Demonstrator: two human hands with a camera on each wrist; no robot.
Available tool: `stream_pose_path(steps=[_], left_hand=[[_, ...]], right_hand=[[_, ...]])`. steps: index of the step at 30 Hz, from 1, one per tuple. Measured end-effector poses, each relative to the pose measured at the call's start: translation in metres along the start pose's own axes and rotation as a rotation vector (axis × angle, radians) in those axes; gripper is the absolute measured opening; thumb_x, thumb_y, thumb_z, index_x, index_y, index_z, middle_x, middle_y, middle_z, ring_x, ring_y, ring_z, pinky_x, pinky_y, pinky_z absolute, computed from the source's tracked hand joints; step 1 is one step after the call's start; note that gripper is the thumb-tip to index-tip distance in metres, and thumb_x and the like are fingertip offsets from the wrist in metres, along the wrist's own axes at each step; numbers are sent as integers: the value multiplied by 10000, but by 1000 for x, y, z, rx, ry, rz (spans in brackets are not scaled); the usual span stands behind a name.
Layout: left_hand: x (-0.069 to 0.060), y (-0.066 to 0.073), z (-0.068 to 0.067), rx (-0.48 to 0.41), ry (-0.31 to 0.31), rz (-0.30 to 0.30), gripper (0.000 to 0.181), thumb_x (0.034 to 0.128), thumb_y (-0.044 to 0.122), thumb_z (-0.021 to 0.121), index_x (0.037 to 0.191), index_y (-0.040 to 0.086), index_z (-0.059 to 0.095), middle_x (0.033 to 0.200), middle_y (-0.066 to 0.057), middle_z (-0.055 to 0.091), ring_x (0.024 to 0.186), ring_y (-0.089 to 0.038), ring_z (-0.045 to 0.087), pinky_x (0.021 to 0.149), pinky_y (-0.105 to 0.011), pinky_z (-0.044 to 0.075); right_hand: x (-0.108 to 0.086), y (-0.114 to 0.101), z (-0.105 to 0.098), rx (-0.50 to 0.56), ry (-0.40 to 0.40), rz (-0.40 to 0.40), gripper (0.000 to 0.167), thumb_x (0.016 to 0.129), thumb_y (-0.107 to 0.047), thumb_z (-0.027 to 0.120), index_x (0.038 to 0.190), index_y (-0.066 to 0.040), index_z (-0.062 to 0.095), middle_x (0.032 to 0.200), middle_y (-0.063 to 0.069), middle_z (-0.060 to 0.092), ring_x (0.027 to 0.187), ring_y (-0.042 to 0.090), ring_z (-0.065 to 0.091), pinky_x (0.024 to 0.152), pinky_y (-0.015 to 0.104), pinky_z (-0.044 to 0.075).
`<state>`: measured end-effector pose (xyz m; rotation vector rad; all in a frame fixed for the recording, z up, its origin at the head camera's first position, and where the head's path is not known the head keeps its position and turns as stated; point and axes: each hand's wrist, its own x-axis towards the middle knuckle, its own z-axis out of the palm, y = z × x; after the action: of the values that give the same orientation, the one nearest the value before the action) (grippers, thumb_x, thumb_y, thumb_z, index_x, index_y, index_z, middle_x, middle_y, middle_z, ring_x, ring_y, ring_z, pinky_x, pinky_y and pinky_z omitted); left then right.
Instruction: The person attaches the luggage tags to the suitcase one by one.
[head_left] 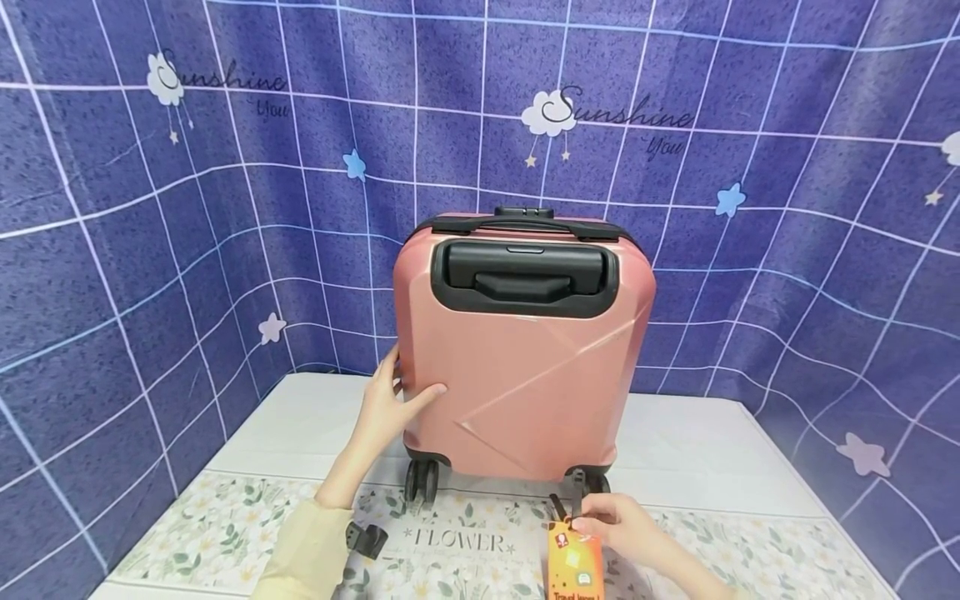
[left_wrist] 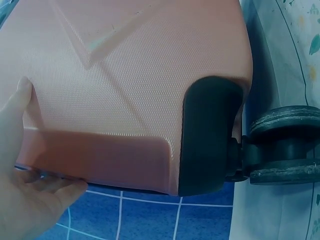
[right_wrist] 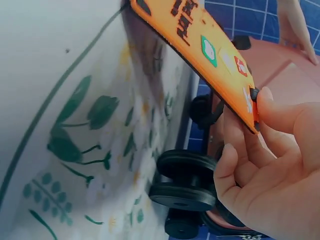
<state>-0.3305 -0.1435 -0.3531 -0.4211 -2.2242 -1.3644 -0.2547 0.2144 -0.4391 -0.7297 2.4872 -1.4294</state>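
Observation:
A pink suitcase [head_left: 517, 375] stands upright on its black wheels, with its black telescopic handle [head_left: 525, 267] pushed down into its recess. My left hand [head_left: 386, 412] holds the suitcase's left side near the bottom. In the left wrist view the thumb [left_wrist: 22, 95] lies on the broad face and the fingers bend round the edge. With thumb and fingers my right hand [head_left: 618, 525] pinches the strap end of an orange luggage tag [head_left: 574, 558], in front of the lower right wheel [head_left: 597, 483]. The tag [right_wrist: 205, 47] is raised off the cloth in the right wrist view.
A black strap piece with a buckle [head_left: 367, 540] lies on the floral tablecloth [head_left: 465, 575], left of the printed word FLOWER. Purple-blue gridded curtains [head_left: 300, 250] hang behind the suitcase and along both sides of the white table [head_left: 675, 433].

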Motion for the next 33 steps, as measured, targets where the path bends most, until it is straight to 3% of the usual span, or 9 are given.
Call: stream_pose_path(steps=[8,14,20,28,33], left_hand=[[-1,2,1,7,7,-12,904,748,301,789,1465,99,278,1355,-164,459,1235,-309,481,990,-458,452],[-1,0,1,7,2,-15,907,749,308,787,1469,108,272,1368,-155,448,1245,-306,469,995,-466,446],[0,1,1,3,6,-9,910,747,320,788,1467,105,274,1372,-154,447,1249,-308,466,993,-473,446],[0,0,1,7,13,-3,908,745,312,792,1464,103,279,1366,-154,451,1246,-301,471,990,-460,452],[0,0,1,-1,14,1,906,744,308,792,1463,99,281,1363,-154,455,1240,-306,476,989,-462,452]], right_hand=[[-4,-10,-4,-12,20,-31,201,894,-199,625,851,-3,634,835,54,666,702,-7,580,617,216,513],[-7,-17,-7,-52,37,-109,185,906,-170,600,795,-22,598,776,5,635,688,-19,533,599,207,466],[-9,-21,-11,-136,80,-184,134,914,-138,584,803,-71,615,729,48,613,679,-24,486,558,200,414],[-12,-26,-18,-159,98,-183,124,915,-161,586,824,-95,638,735,-5,606,614,-33,464,489,210,432],[-15,-35,-23,-194,127,-231,101,908,-156,592,828,-125,646,734,-11,614,633,-24,479,510,214,444]])
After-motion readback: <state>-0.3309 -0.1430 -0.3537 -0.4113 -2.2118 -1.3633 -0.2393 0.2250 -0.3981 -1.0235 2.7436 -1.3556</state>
